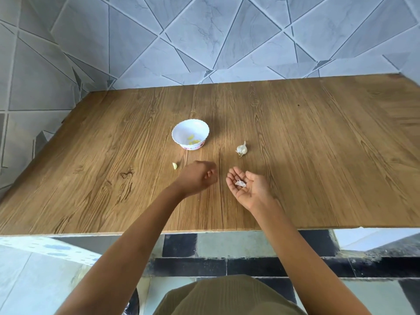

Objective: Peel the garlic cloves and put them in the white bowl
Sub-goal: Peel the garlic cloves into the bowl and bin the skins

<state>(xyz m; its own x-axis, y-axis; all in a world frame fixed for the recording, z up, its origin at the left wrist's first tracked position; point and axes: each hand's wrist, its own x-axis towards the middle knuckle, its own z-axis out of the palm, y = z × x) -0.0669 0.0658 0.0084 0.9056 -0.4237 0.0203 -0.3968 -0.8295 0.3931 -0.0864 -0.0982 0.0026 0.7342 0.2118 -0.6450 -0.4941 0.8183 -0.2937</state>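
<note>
A small white bowl (190, 133) with a scalloped rim stands on the wooden table (318, 155); a few yellowish peeled cloves (193, 139) lie inside it. A garlic bulb (241, 149) lies to the right of the bowl. One loose clove (174, 166) lies on the table just left of my left hand. My left hand (198, 177) hovers over the table with its fingers curled under; what they hold is hidden. My right hand (247, 186) is palm up with fingers relaxed, and a scrap of white garlic skin (240, 183) rests on the palm.
The table's far edge meets a grey tiled wall (204, 37). Its near edge (204, 230) runs just in front of my forearms, with a dark and light tiled floor (227, 258) below.
</note>
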